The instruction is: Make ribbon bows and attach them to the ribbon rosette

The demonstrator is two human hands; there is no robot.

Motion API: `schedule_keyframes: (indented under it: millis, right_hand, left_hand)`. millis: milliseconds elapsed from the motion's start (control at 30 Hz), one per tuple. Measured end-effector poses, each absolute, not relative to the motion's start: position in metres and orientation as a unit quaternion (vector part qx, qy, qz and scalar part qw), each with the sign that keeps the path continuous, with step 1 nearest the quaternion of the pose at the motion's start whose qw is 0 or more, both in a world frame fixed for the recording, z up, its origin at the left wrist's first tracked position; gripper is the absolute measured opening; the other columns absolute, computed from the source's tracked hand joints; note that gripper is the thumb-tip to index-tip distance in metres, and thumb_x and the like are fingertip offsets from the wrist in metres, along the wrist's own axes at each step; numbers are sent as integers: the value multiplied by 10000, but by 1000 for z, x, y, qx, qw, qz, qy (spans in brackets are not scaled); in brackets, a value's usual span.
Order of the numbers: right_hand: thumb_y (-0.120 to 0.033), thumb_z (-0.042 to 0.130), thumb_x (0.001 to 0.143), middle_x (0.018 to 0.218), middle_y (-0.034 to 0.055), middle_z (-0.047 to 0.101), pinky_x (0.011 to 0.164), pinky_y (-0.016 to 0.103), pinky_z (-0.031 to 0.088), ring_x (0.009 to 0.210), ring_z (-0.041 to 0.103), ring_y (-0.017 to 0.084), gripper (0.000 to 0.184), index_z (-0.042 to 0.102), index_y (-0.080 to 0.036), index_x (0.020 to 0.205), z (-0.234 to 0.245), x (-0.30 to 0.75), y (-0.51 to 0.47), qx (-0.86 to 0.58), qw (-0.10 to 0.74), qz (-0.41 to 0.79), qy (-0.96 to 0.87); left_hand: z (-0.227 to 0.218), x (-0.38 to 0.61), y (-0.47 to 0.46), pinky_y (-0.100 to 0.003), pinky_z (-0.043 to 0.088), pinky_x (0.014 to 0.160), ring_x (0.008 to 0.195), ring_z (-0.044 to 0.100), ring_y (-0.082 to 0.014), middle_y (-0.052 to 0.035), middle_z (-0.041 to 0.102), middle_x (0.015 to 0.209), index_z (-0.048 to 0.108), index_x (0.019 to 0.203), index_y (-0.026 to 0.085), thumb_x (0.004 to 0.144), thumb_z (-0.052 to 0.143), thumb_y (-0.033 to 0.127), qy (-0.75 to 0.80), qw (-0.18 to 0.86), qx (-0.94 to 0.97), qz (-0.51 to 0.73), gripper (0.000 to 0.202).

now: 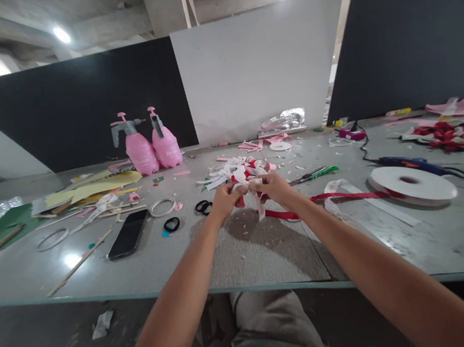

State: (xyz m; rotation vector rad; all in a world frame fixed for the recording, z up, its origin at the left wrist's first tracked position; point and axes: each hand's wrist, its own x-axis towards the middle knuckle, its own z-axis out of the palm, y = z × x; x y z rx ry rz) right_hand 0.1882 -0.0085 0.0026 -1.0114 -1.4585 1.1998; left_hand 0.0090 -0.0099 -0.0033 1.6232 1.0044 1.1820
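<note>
White and red fabric ribbon (242, 184) sits pinched between the fingertips of our left hand (224, 201) and our right hand (275, 188), over the middle of the grey tabletop (142, 276). If either pinch loosens, its folds could slip apart. To the right, a long flat red ribbon (284, 213) passes behind our right forearm (335, 227) toward a round white spool (430, 192); our forearm could snag and tug it.

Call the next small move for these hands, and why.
I'd probably snug the white ribbon with a gentle pull: the left hand and right hand both seem to pinch it, close together, and what looks like its loose end hangs below the fingers.
</note>
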Motion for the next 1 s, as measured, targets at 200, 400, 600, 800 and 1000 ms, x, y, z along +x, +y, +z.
schedule_keyframes:
  millis: [200,400,600,800,1000]
  right_hand:
    - [-506,735,646,513,-11,545,453,244,432,451,476,96,366,623,-158,632,-1,188,-4,-433,499,453,-599]
    - [-526,707,675,475,-13,542,408,224,319,407,436,87,378,628,-156,670,2,189,-4,-443,520,442,-582]
    - [-523,705,670,519,-2,561,449,246,379,446,482,116,381,650,-150,721,-1,191,-3,-434,510,447,-593]
    - [-485,692,665,605,-16,571,498,232,338,539,460,112,332,669,-163,744,0,191,-4,-448,476,386,-651]
    - [-491,679,695,580,-29,524,487,231,292,523,404,97,329,630,-165,709,1,189,-6,-464,498,326,-656]
  left_hand:
    - [2,10,-14,-198,320,453,438,412,-67,39,487,523,590,724,153,713,677,477,392,474,618,490,336]
    - [5,10,-16,-201,297,491,488,356,-72,49,460,523,639,755,141,702,670,367,417,419,644,486,234]
    - [4,11,-18,-207,305,518,507,365,-76,33,492,570,671,856,138,757,643,479,384,417,666,485,356]
    - [4,11,-18,-215,266,494,479,338,-78,54,415,497,594,694,155,755,639,518,427,368,667,486,370]
    - [1,13,-18,-220,275,498,469,355,-76,58,409,482,511,619,174,783,618,504,428,341,662,512,383]
